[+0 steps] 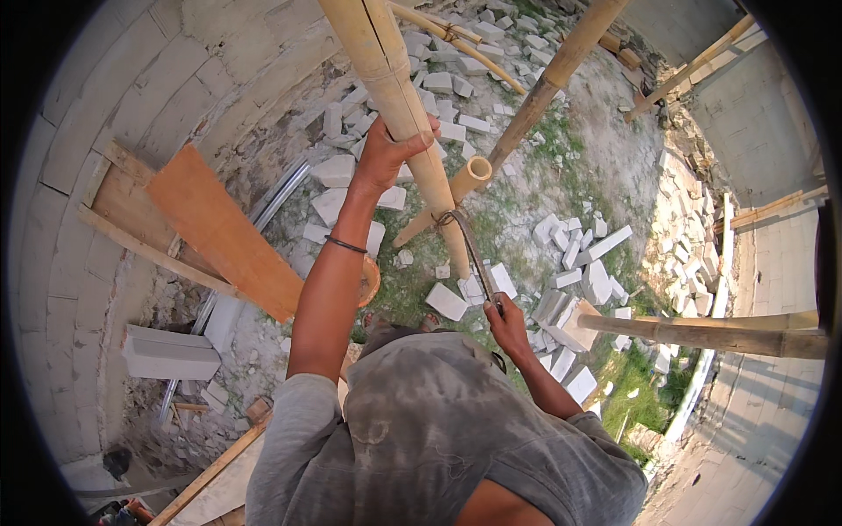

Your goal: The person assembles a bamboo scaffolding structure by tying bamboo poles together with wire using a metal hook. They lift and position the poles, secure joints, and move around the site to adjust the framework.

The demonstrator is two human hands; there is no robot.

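My left hand (pixel 392 151) is wrapped round a thick, split bamboo pole (pixel 377 70) that slants down in front of me. Lower on this pole, a dark tie (pixel 447 216) binds it to a crossing bamboo pole (pixel 548 88) and a short bamboo piece with a hollow cut end (pixel 470 175). In my right hand (pixel 507 323) is a long dark hooked bar (pixel 476 259). Its curved end meets the tie at the joint; whether it is hooked under it I cannot tell.
Broken white blocks (pixel 601 245) lie scattered over the grassy ground. An orange-brown board (pixel 224 232) leans at the left by a block wall (pixel 61 202). Another bamboo pole (pixel 702 333) juts in from the right. Metal channels (pixel 281 195) lie behind the board.
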